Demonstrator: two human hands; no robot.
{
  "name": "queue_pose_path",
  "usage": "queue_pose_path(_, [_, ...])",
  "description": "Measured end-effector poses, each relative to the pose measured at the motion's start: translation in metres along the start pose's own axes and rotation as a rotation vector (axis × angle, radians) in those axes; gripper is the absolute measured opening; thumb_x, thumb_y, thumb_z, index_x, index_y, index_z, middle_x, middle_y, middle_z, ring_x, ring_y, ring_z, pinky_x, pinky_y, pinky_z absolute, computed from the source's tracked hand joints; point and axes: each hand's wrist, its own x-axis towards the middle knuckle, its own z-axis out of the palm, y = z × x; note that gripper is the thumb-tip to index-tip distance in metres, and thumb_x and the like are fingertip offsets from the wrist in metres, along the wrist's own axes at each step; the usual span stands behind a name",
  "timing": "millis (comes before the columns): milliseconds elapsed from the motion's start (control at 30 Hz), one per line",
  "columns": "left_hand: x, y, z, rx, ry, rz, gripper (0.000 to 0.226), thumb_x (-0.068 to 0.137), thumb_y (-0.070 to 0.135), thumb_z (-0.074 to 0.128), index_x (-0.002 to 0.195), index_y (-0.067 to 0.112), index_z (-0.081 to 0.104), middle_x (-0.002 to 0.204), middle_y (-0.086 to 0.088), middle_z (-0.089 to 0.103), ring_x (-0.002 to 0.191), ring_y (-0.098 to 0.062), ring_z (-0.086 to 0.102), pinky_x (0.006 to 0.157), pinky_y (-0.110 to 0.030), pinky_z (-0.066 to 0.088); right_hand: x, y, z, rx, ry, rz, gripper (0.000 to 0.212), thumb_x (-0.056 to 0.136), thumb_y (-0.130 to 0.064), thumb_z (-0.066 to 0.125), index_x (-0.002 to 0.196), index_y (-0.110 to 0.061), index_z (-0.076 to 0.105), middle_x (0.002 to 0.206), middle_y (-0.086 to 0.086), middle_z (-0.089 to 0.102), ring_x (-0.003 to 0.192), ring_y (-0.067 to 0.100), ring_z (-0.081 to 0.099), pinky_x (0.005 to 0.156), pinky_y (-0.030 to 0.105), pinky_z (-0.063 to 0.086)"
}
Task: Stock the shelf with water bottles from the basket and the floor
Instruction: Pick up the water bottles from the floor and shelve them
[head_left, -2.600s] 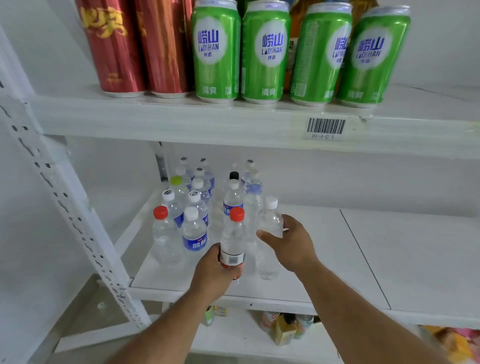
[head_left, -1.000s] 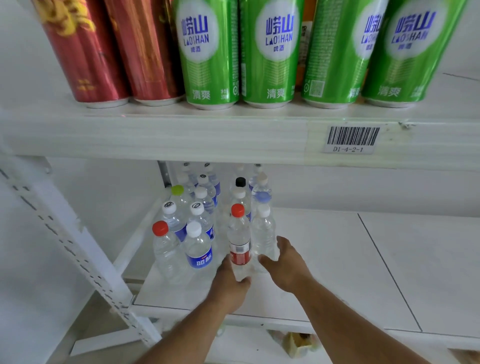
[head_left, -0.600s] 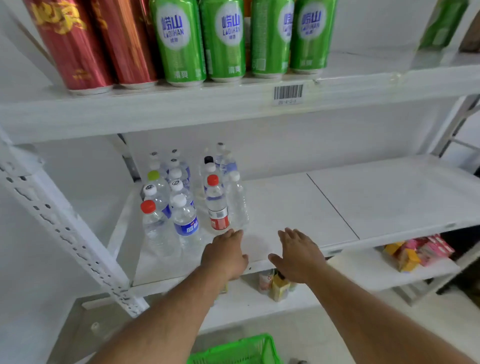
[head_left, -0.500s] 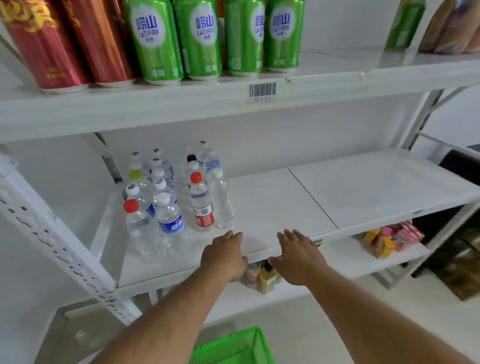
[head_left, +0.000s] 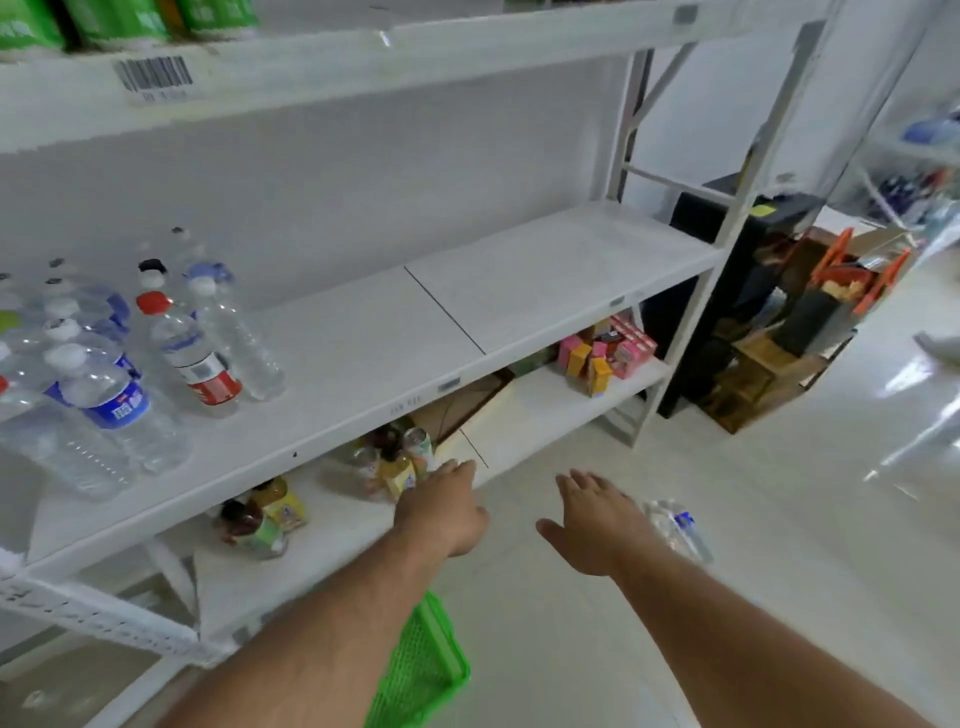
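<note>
Both hands empty, fingers spread. Right hand (head_left: 597, 525) reaching down at clear crumpled plastic water bottle (head_left: 675, 527) on floor just beyond fingertips, likely next pick. Left hand (head_left: 441, 512) above green mesh plastic basket (head_left: 421, 670). White metal shelf (head_left: 363, 364) up-left, part-stocked.

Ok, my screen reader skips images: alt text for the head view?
Two bare hands, left hand and right hand, reach down empty toward a water bottle lying on the floor. A green basket sits below; upright bottles crowd the white shelf.
</note>
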Motion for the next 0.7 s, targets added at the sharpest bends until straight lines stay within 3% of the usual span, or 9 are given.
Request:
queue_pose_path(333, [-0.013,0.190,0.072,-0.023,-0.116,0.019,0.070,0.088,0.047,0.049,0.151,0.025,0.026,0.153,-0.003,0.036,0.134,-0.029,0.041,0.102,-0.041,0.040,-0.083,0.197,-0.005,0.058,-0.025,0.141,0.069,0.093,-0.058,0.048,0.146,-0.015,0.035,0.153,0.005,0.037,0.142,0.027,0.032,0.110,0.039,0.034])
queue_pose_path(467, [-0.008,0.233,0.087,-0.019,-0.149,0.028,0.073,0.088,0.045,0.048,0.153,0.026,0.022,0.156,0.000,0.031,0.136,-0.029,0.038,0.104,-0.041,0.038,-0.090,0.245,-0.009,0.076,-0.038,0.190,0.070,0.093,-0.059,0.047,0.148,-0.018,0.033,0.159,0.004,0.029,0.144,0.025,0.030,0.110,0.039,0.033])
queue_pose_path(600, [0.017,0.263,0.096,-0.010,-0.183,0.037,0.073,0.089,0.045,0.048,0.154,0.026,0.020,0.158,0.001,0.028,0.138,-0.029,0.036,0.107,-0.041,0.037,-0.082,0.282,-0.010,0.100,-0.043,0.219,0.079,0.094,-0.059,0.047,0.156,-0.018,0.020,0.162,0.001,0.024,0.148,0.024,0.022,0.112,0.036,0.029])
queue_pose_path(700, [0.044,0.280,0.104,-0.022,-0.200,0.044,0.072,0.088,0.043,0.047,0.153,0.026,0.021,0.158,0.002,0.028,0.137,-0.028,0.036,0.105,-0.040,0.038,-0.063,0.307,-0.011,0.091,-0.071,0.248,0.074,0.094,-0.058,0.047,0.153,-0.018,0.026,0.158,0.004,0.031,0.145,0.026,0.028,0.110,0.038,0.032])
